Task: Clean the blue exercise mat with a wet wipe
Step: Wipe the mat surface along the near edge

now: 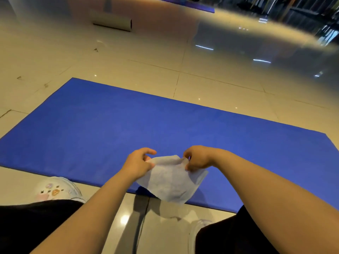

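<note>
Mat (110,125) edges cropped; wipe (170,180) hides fingers.

No readable text, label, brand or number anywhere. Only small decorative charms on the white shoe (58,189) at lower left, too blurred to show any letters.

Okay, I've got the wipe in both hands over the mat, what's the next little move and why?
Probably lower the wet wipe flat onto the blue mat. Both the left hand and right hand pinch its top corners, it hangs spread open above the near edge, not yet touching.
</note>
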`<move>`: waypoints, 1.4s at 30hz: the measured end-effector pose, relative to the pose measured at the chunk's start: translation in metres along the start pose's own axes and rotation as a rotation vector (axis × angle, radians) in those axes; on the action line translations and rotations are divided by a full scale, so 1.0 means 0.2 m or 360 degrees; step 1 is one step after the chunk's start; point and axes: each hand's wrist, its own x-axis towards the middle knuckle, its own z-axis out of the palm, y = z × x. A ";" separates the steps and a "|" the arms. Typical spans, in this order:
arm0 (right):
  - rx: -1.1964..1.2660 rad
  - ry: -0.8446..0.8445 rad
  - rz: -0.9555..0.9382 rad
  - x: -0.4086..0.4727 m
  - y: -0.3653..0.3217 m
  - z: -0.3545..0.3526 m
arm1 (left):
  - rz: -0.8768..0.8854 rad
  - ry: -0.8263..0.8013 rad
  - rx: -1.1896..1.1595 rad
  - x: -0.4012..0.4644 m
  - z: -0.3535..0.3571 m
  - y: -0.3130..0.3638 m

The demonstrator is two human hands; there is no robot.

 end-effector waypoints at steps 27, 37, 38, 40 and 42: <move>-0.0417 0.0109 0.0033 1.04 0.70 0.07 | 0.0604 0.0001 0.1421 0.75 0.72 -0.68; 0.0096 0.1182 0.0247 1.16 1.07 0.76 | 0.0725 0.0389 0.1320 0.78 0.75 -0.71; 0.0096 0.1201 0.0243 1.17 1.09 0.77 | 0.0719 0.0397 0.1286 0.77 0.76 -0.71; 0.0101 0.1242 0.0239 1.17 1.11 0.79 | 0.0648 0.0470 0.1242 0.75 0.76 -0.70; 0.0114 0.1285 0.0229 1.18 1.11 0.80 | 0.0456 0.0639 0.1211 0.71 0.76 -0.70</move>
